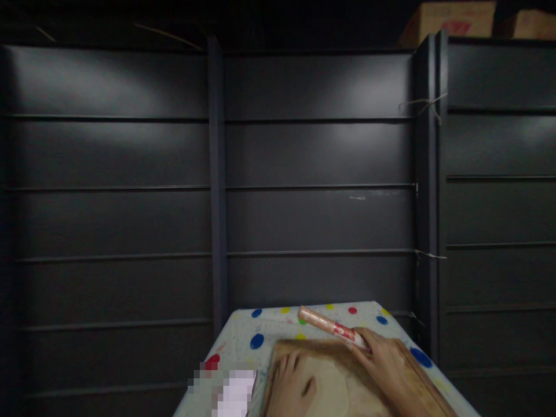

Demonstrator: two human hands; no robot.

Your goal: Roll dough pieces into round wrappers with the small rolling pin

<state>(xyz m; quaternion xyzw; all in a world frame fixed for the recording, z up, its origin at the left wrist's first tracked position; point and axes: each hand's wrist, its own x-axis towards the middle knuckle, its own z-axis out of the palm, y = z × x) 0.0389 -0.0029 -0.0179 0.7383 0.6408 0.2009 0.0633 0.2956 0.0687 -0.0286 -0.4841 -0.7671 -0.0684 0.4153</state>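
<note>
My right hand (373, 353) is closed around one end of a rolling pin (317, 318), a pale wooden rod with a shiny surface and a red and white label. The pin slants up and to the left, over the far edge of a brown wooden board (317, 346). On the board lies a flat, pale cream sheet (330, 379) that looks like dough. My left hand (284, 388) rests at the board's left side, fingers stretched out and apart, its thumb near the sheet. The lower parts of both hands run out of the picture.
A white tablecloth (243, 327) with coloured dots covers the table under the board. Left of the board lies a pale, pixelated flat item (237, 391). Dark metal panels (317, 220) rise behind the table. Cardboard boxes (456, 20) sit on top at the right.
</note>
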